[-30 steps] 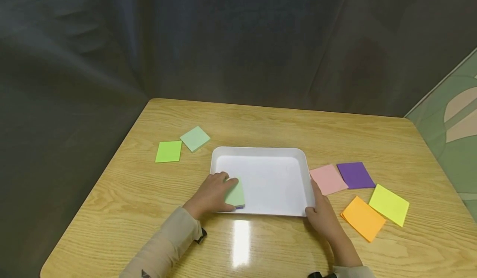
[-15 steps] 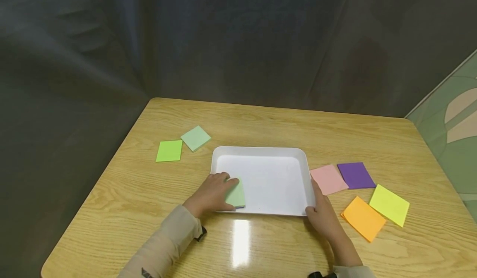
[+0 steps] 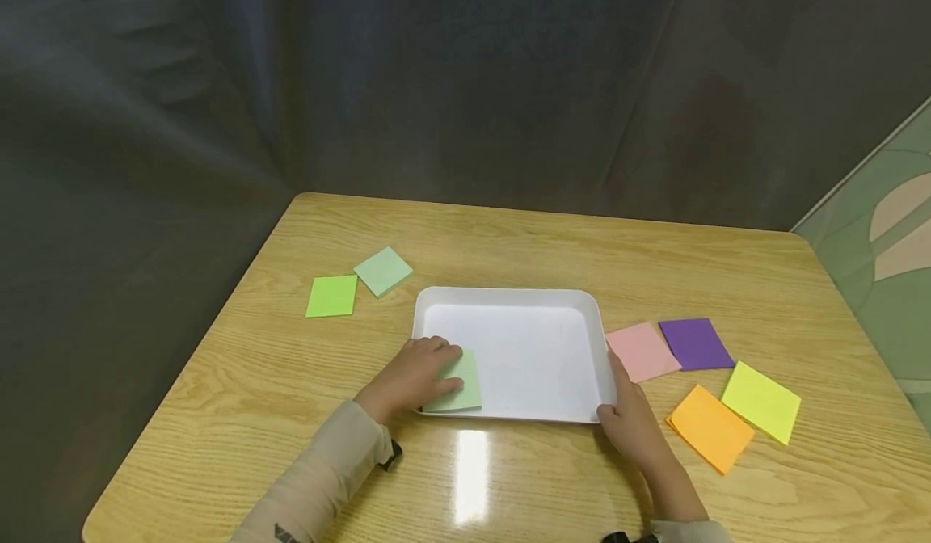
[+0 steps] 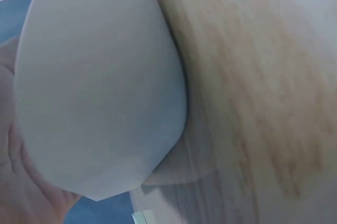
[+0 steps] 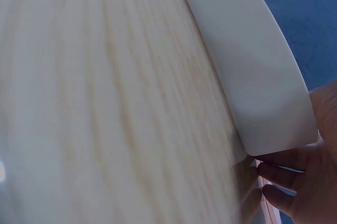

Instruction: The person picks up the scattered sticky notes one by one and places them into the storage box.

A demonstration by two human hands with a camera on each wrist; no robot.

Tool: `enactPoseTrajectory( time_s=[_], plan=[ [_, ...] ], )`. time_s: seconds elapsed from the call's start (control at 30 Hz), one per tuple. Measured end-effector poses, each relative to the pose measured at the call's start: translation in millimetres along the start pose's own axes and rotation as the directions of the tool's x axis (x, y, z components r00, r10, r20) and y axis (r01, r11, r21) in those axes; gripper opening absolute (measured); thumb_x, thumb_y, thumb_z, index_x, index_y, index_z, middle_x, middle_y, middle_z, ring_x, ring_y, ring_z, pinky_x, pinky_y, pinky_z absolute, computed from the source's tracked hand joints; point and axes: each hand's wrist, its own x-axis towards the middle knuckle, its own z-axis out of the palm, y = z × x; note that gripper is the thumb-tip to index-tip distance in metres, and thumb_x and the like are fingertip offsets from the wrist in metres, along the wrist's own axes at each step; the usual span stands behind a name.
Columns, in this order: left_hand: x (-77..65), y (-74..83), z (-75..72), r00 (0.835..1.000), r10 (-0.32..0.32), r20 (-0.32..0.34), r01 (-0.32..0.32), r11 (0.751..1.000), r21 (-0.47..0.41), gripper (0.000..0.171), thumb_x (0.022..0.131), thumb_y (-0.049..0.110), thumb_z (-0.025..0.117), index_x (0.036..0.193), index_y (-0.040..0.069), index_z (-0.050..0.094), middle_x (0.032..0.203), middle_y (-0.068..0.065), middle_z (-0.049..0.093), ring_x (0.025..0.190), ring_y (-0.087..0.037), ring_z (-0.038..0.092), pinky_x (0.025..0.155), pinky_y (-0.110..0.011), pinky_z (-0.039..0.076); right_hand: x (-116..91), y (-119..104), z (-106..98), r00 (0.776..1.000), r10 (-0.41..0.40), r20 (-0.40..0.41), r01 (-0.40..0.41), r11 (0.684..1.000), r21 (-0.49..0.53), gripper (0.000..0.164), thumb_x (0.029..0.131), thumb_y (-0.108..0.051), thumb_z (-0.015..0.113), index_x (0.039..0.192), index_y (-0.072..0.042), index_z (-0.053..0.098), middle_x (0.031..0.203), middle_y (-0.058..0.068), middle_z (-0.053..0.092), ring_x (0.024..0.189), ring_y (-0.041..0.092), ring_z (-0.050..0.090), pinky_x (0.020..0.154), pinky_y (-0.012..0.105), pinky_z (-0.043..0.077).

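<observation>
See a pale green pad (image 3: 469,375) lying flat inside a white tray (image 3: 538,357), by the near left corner, partly under the left hand (image 3: 416,369); resting there with fingers and thumb spread over the top, not seeming to pinch; hard to tell about any fingertips tucked out of sight; at the near right corner, holding the tray with the right hand (image 3: 627,414), with thumb by the rim and fingers along the outside of the wall, just beside a pink pad (image 3: 642,351); as for the green pad, looks light and a bit bendy, like paper; likely slides easily on the smooth tray floor; could crease if squeezed hard; best to take hold low down by two opposite edges; as for the tray, looks stiff and light, maybe slippery on the shiny table (image 3: 538,478); best to hold by both side walls.
</observation>
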Motion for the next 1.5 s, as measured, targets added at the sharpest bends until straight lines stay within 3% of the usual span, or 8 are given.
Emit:
enactPoseTrajectory(
  time_s=[0.33,0.53,0.67,0.83,1.1,1.5],
  plan=[
    [-1.1,-14.8,-8.8,0.988,-0.075,-0.132,0.071,0.997,-0.037,0.042,0.084,0.029,0.055,0.119,0.007,0.049,0.117,-0.014,0.051,0.111,-0.03,0.041,0.092,-0.051,0.034,-1,2,-1,0.999,0.031,0.019,-0.031,0.999,-0.008,0.077,0.067,0.01,0.043,0.135,0.004,0.007,0.131,0.04,0.025,0.116,0.047,0.029,0.094,0.064,0.026],
    [-5.2,-29.7,-14.9,0.97,-0.126,-0.21,0.115,0.991,-0.062,0.041,0.083,0.026,0.055,0.117,0.004,0.05,0.117,-0.015,0.052,0.11,-0.031,0.042,0.09,-0.052,0.036,-1,3,-1,1.0,0.016,0.012,-0.015,1.0,-0.005,0.077,0.067,0.011,0.043,0.135,0.004,0.008,0.131,0.039,0.026,0.115,0.047,0.03,0.093,0.064,0.026],
    [-9.0,-39.7,-22.1,0.95,-0.193,-0.244,0.179,0.981,-0.077,0.042,0.083,0.025,0.055,0.119,0.003,0.049,0.117,-0.017,0.051,0.109,-0.033,0.042,0.091,-0.053,0.035,-1,4,-1,1.0,0.017,0.01,-0.017,1.0,-0.005,0.077,0.067,0.011,0.043,0.135,0.004,0.008,0.131,0.04,0.026,0.115,0.047,0.03,0.093,0.065,0.026],
    [-15.4,-53.4,-29.6,0.925,-0.29,-0.246,0.273,0.957,-0.101,0.045,0.085,0.025,0.052,0.122,0.001,0.044,0.12,-0.023,0.047,0.111,-0.037,0.039,0.092,-0.057,0.034,-2,3,-1,0.999,0.03,0.015,-0.03,1.0,-0.003,0.077,0.067,0.011,0.043,0.135,0.004,0.007,0.131,0.04,0.025,0.116,0.048,0.029,0.093,0.065,0.026],
    [-23.9,-72.7,-34.2,0.89,-0.395,-0.226,0.383,0.919,-0.097,0.046,0.085,0.024,0.052,0.122,-0.002,0.043,0.121,-0.028,0.045,0.11,-0.042,0.039,0.091,-0.059,0.033,-1,2,-1,0.999,0.03,0.018,-0.03,1.0,0.005,0.077,0.067,0.012,0.043,0.136,0.003,0.007,0.132,0.039,0.024,0.117,0.048,0.028,0.094,0.064,0.025],
    [-30.7,-98.3,-35.2,0.854,-0.477,-0.207,0.459,0.879,-0.131,0.049,0.085,0.024,0.051,0.124,-0.003,0.04,0.122,-0.03,0.043,0.11,-0.046,0.036,0.092,-0.062,0.03,-1,1,0,1.0,0.006,0.006,-0.007,1.0,0.009,0.078,0.066,0.011,0.044,0.135,0.004,0.008,0.131,0.04,0.025,0.116,0.048,0.028,0.094,0.065,0.024]
  ],
)
